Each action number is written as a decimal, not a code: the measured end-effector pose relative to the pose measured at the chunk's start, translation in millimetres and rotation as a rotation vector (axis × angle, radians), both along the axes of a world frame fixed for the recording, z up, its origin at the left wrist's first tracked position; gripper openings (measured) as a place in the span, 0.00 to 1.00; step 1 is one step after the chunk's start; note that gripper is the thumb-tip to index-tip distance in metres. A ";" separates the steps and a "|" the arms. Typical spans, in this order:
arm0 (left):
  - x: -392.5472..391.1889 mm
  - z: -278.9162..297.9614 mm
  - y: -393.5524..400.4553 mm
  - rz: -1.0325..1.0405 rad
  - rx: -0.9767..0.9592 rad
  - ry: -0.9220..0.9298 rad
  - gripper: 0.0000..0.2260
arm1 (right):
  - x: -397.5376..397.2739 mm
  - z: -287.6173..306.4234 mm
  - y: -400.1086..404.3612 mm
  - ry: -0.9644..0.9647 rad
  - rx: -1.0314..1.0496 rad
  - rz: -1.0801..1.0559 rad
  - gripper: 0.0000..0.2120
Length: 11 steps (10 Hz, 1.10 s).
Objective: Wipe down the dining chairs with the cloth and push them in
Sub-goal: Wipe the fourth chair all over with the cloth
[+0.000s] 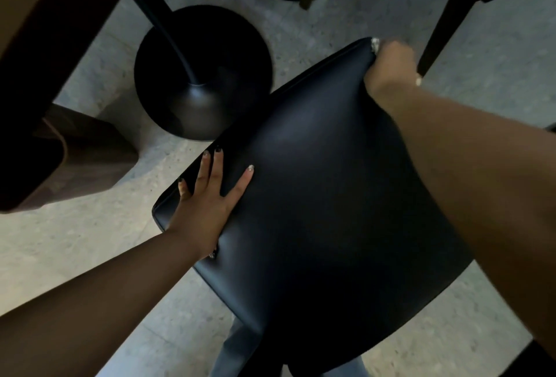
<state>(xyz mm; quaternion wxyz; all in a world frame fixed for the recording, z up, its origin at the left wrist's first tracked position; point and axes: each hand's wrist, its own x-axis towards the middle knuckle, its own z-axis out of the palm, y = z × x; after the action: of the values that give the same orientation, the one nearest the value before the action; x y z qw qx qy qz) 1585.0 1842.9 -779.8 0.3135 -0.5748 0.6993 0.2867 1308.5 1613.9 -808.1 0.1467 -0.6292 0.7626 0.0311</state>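
Black chair (325, 202): left hand (207, 205) flat on it, right hand (391, 72) grips corner.

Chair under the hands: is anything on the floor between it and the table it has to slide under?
The black chair, held by left hand and right hand, faces the table's round black pedestal base, which sits on the floor just ahead. The table edge lies far left. Nothing else visible blocks it.

The smooth leather chair back (316, 196) is black with a dull bluish sheen; the round pedestal table base (201, 75) is matte black; the speckled stone floor (75, 244) is pale grey flecked darker; the wooden tabletop edge (36, 15) is dark brown; the denim trouser legs (237, 355) are faded blue.
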 end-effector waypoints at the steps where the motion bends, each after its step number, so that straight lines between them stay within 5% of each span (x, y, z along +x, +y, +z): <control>1: 0.4 -0.3 0.5 -0.005 -0.012 -0.003 0.71 | 30.0 -7.6 20.0 -0.072 -0.150 0.229 0.15; 3: -1.8 1.7 -1.3 -0.023 -0.008 -0.021 0.70 | 117.5 -13.4 114.0 -0.214 -0.095 0.855 0.20; 4: -2.7 2.5 -1.0 -0.009 -0.008 -0.019 0.71 | 84.5 -2.0 98.4 -0.308 -0.048 0.893 0.21; 5: -2.3 2.5 -0.8 0.006 -0.004 0.000 0.71 | 13.4 -18.8 89.4 -0.276 -0.150 0.581 0.20; 7: -1.4 3.8 -0.2 0.024 -0.012 0.035 0.71 | -69.8 -24.4 217.3 -0.250 -0.199 -0.037 0.33; 9: -1.2 4.5 1.4 0.019 -0.015 0.051 0.71 | -12.3 -5.6 329.5 -0.150 -0.032 -0.729 0.35; 11: 0.8 5.3 0.6 0.012 -0.035 0.068 0.70 | 109.8 18.3 357.6 -0.291 0.372 -1.277 0.31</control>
<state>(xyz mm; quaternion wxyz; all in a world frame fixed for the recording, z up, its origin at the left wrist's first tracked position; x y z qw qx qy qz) 1585.8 1843.5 -774.5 0.2778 -0.5745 0.7109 0.2956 1418.3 1971.5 -789.8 0.3432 -0.0179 0.9390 -0.0160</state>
